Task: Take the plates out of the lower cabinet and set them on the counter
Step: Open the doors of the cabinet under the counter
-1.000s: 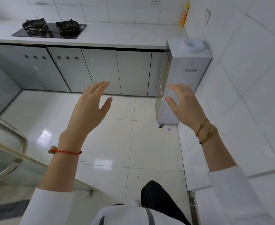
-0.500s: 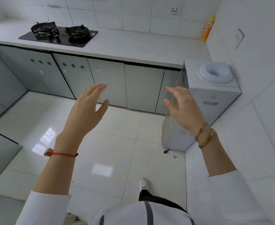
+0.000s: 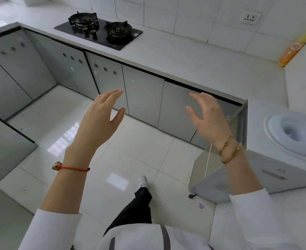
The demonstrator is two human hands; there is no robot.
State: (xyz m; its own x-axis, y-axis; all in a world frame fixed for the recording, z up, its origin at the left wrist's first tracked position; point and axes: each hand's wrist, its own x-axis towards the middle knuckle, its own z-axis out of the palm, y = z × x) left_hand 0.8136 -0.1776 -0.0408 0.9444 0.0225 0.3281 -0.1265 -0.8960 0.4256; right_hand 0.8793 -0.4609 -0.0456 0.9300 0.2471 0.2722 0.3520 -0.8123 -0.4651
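Note:
A row of grey lower cabinet doors (image 3: 143,98) runs under the white counter (image 3: 193,58), all of them closed. No plates are visible. My left hand (image 3: 98,121) is raised in front of me, fingers apart and empty, over the floor before the cabinets. My right hand (image 3: 208,116) is raised at the same height, also spread and empty, in front of the rightmost cabinet door (image 3: 179,109). Both hands are well short of the doors.
A black two-burner gas hob (image 3: 98,27) sits on the counter at the left. An orange bottle (image 3: 291,51) stands in the far right corner. A white water dispenser (image 3: 265,150) stands on the floor at the right. More grey cabinets (image 3: 9,78) line the left side.
I have stepped closer to the counter and cabinets, which now fill more of the view. Both hands stay raised and spread, about the same distance apart.

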